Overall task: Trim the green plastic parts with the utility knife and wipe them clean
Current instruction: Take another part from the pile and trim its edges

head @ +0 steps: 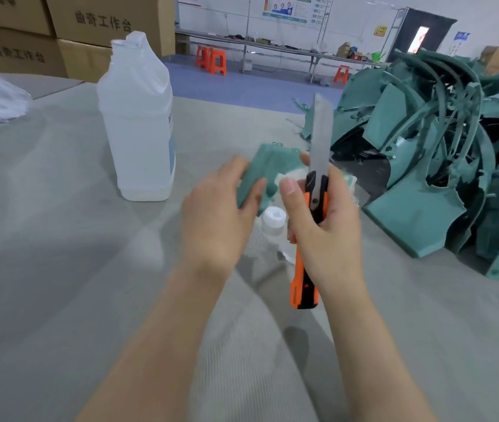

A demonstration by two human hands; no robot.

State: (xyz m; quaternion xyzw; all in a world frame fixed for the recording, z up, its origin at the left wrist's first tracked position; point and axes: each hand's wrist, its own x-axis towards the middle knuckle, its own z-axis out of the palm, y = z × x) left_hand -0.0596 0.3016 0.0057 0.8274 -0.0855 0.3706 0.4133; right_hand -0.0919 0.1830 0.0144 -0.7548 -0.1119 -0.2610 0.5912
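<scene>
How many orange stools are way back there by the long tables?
3. Two stand side by side: one stool and its neighbour. A third stool stands alone farther right. More may be hidden behind the pile of green parts.

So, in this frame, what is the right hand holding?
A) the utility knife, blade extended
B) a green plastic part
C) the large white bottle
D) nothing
A: the right hand grips the orange-and-black utility knife, its blade out and pointing up; the left hand holds a green plastic part.
</scene>
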